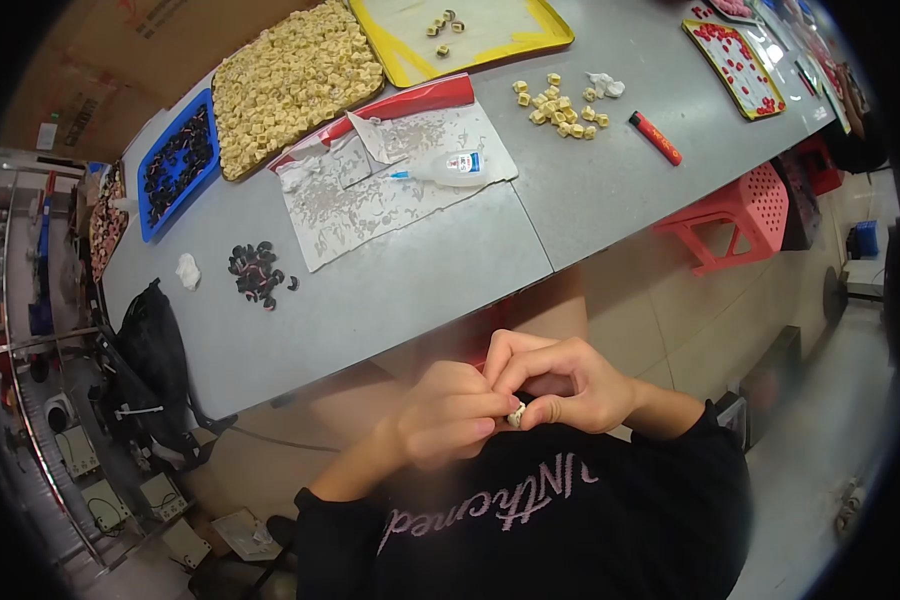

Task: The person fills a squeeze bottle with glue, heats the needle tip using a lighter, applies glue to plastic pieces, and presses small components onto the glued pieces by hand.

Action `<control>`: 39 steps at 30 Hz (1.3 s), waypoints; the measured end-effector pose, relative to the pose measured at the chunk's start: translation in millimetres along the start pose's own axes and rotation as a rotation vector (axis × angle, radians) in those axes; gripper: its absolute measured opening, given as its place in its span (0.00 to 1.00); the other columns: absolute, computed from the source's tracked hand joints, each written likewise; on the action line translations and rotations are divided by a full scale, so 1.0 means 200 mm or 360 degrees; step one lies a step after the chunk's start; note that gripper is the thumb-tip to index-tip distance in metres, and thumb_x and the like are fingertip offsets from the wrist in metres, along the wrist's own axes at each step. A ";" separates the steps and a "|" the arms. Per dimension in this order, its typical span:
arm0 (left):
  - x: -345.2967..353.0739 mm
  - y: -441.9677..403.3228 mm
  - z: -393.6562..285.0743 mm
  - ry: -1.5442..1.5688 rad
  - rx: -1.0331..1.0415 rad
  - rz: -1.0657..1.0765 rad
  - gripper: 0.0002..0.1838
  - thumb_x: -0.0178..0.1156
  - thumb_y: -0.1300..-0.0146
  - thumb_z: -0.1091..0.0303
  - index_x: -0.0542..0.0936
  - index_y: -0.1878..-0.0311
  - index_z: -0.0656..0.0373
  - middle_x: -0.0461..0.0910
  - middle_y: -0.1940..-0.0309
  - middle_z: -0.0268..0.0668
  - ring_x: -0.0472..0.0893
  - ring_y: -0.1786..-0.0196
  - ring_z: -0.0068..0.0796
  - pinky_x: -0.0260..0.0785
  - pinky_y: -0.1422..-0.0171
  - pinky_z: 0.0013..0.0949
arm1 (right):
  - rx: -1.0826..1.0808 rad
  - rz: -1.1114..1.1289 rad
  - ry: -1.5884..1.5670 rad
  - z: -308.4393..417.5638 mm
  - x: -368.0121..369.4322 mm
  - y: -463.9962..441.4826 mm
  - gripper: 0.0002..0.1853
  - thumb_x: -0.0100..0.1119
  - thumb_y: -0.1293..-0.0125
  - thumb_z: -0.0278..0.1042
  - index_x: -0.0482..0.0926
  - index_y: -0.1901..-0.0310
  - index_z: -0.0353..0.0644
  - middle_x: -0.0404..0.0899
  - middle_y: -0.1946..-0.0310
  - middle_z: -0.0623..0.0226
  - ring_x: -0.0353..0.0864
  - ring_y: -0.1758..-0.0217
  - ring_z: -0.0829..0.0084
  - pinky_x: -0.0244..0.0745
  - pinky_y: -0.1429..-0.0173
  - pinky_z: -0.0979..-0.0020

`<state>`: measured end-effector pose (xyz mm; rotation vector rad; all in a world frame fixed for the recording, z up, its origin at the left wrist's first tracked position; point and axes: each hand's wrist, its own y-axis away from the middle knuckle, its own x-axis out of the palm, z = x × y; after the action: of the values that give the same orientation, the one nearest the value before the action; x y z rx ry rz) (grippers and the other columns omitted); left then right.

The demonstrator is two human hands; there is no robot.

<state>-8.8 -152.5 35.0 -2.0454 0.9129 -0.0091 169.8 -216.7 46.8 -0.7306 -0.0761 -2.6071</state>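
Above my lap, in front of the table edge, both hands meet at a small cream-and-dark piece (516,414). The fingers of my left hand (452,415) are closed against its left side. My right hand (570,385) pinches it from the other side, with thumb and index finger curled around. Fingertips cover much of the piece, so its exact kind cannot be made out. On the table beyond lie a pile of dark curved pieces (257,272), a glue bottle with a blue tip (452,169) on a stained paper sheet (345,225), and loose small yellow pieces (560,108).
Along the far side stand a blue tray (146,215) of dark pieces, a tray heaped with yellow pieces (300,80) and a yellow tray (515,45). A red lighter-like stick (656,138) and crumpled tissue (604,85) lie right. A pink stool (745,215) stands beyond the table edge.
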 end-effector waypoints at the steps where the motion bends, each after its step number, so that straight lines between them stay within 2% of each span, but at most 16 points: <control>1: 0.00 0.00 0.00 -0.0003 -0.0006 0.0024 0.33 0.67 0.59 0.87 0.60 0.53 0.54 0.77 0.63 0.38 0.72 0.65 0.33 0.68 0.61 0.30 | 0.0010 0.0014 0.0019 0.00 -0.01 0.00 0.06 0.58 0.40 0.24 0.77 0.62 0.35 0.68 0.58 0.64 0.68 0.53 0.72 0.66 0.48 0.71; 17: 0.03 0.02 0.00 0.0073 0.0059 -0.0053 0.34 0.68 0.61 0.85 0.60 0.53 0.55 0.77 0.62 0.43 0.74 0.68 0.37 0.69 0.62 0.36 | 0.0098 0.0022 0.0080 -0.02 0.00 0.03 0.06 0.59 0.41 0.25 0.77 0.62 0.36 0.72 0.60 0.62 0.69 0.53 0.68 0.65 0.47 0.70; 20: 0.03 0.01 0.00 0.0240 0.0059 -0.0151 0.32 0.65 0.55 0.86 0.65 0.46 0.56 0.75 0.58 0.43 0.75 0.73 0.37 0.65 0.72 0.34 | 0.0086 0.0019 0.0079 -0.02 0.00 0.03 0.07 0.59 0.42 0.25 0.77 0.61 0.36 0.73 0.60 0.62 0.70 0.53 0.67 0.65 0.46 0.69; 23: 0.04 0.00 -0.01 0.0203 0.0038 -0.0163 0.31 0.65 0.55 0.85 0.65 0.47 0.57 0.75 0.59 0.43 0.74 0.73 0.38 0.66 0.71 0.35 | 0.0121 0.0017 0.0121 -0.03 0.00 0.03 0.08 0.60 0.42 0.26 0.77 0.61 0.36 0.73 0.60 0.61 0.70 0.53 0.67 0.65 0.47 0.68; 26: 0.04 0.03 -0.02 0.0138 0.0016 -0.0094 0.29 0.65 0.55 0.85 0.65 0.49 0.59 0.74 0.60 0.43 0.73 0.71 0.39 0.67 0.71 0.35 | 0.0105 0.0011 0.0127 -0.04 0.00 0.03 0.09 0.59 0.42 0.26 0.77 0.60 0.36 0.73 0.60 0.61 0.71 0.53 0.67 0.65 0.46 0.68; 29: 0.02 0.03 -0.03 0.0106 -0.0061 -0.0005 0.27 0.64 0.55 0.85 0.66 0.51 0.61 0.74 0.60 0.41 0.73 0.65 0.39 0.69 0.66 0.36 | 0.0168 0.0001 0.0200 -0.05 0.00 0.04 0.09 0.59 0.42 0.26 0.77 0.59 0.36 0.73 0.60 0.61 0.71 0.53 0.66 0.65 0.46 0.68; 32: 0.04 0.08 -0.03 0.0040 -0.0114 -0.0022 0.26 0.65 0.55 0.85 0.67 0.52 0.62 0.74 0.59 0.38 0.72 0.60 0.39 0.69 0.60 0.35 | 0.0217 0.0001 0.0076 -0.07 0.01 0.04 0.12 0.60 0.38 0.33 0.75 0.61 0.31 0.64 0.57 0.64 0.66 0.53 0.74 0.65 0.48 0.72; 35: 0.04 0.09 -0.04 0.0064 -0.0133 -0.0013 0.24 0.65 0.54 0.85 0.68 0.53 0.62 0.74 0.60 0.37 0.72 0.58 0.38 0.69 0.56 0.35 | 0.0211 -0.0027 0.0049 -0.08 0.03 0.05 0.13 0.60 0.38 0.34 0.75 0.61 0.31 0.64 0.57 0.64 0.66 0.54 0.74 0.65 0.48 0.73; 39: 0.04 0.10 -0.04 0.0058 -0.0167 -0.0040 0.23 0.65 0.54 0.84 0.69 0.55 0.60 0.75 0.61 0.36 0.72 0.58 0.38 0.68 0.56 0.35 | 0.0205 -0.0043 0.0058 -0.08 0.03 0.05 0.13 0.60 0.38 0.35 0.76 0.61 0.32 0.64 0.58 0.64 0.65 0.54 0.74 0.64 0.48 0.73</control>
<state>-17.4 -170.8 22.8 -2.1597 0.9274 -0.0121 160.6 -230.2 34.9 -0.6407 -0.2424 -2.6118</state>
